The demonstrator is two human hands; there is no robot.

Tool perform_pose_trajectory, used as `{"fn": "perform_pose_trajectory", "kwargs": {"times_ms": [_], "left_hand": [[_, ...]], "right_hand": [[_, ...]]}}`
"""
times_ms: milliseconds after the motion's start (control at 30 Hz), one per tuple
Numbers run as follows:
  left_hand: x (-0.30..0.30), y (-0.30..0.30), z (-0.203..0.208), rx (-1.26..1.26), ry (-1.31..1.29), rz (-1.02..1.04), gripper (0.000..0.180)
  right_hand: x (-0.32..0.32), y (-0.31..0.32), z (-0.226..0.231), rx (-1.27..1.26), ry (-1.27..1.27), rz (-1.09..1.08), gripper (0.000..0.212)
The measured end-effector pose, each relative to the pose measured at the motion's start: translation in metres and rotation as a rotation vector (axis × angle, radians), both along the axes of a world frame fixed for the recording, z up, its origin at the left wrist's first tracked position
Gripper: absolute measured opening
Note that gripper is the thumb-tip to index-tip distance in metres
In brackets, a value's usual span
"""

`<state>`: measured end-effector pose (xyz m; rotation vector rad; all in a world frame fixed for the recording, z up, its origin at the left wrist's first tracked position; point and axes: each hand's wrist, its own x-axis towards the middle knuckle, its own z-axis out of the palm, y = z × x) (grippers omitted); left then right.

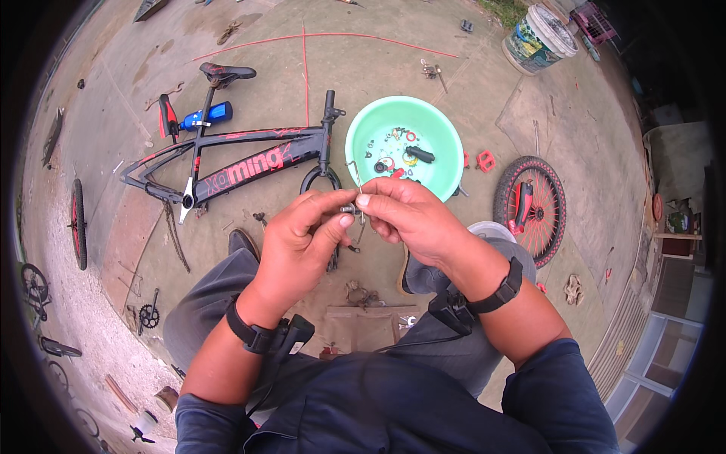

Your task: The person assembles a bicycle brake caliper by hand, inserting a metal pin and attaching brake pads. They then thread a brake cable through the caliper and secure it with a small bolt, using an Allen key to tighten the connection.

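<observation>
My two hands meet in front of my lap, close to the near rim of a mint-green basin (463, 151). Between the thumb and fingers of my left hand (306, 231) is a small silvery cylindrical metal part (348, 209). A thin bent metal rod (358, 175) is pinched in my right hand (401, 208), running up past the fingertips and down below them. The two pieces touch or nearly touch; whether they are joined I cannot tell. Beyond my left hand lies a black and red bicycle frame (257, 163) with its saddle (225, 72) and fork.
Several small parts lie in the basin. To the right are a spoked wheel (556, 185) and a red pedal (485, 160); a bucket (538, 41) stands far right. A blue bottle (219, 112) is by the frame. A chain (177, 238) and a crank (150, 314) lie left.
</observation>
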<state>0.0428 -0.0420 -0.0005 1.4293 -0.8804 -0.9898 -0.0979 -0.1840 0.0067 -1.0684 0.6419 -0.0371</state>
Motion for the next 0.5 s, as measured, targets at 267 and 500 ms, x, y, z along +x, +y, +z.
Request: {"fn": "perform_pose_trajectory", "kwargs": {"times_ms": [267,500], "left_hand": [[-0.001,-0.001,-0.004,-0.047,-0.153,0.098,0.015],[-0.001,-0.005,-0.011,-0.019,-0.200,0.085,0.015]], "right_hand": [[0.000,0.001,0.000,-0.018,0.004,-0.014,0.025],[0.000,0.001,-0.008,-0.027,-0.035,-0.003,0.025]]}}
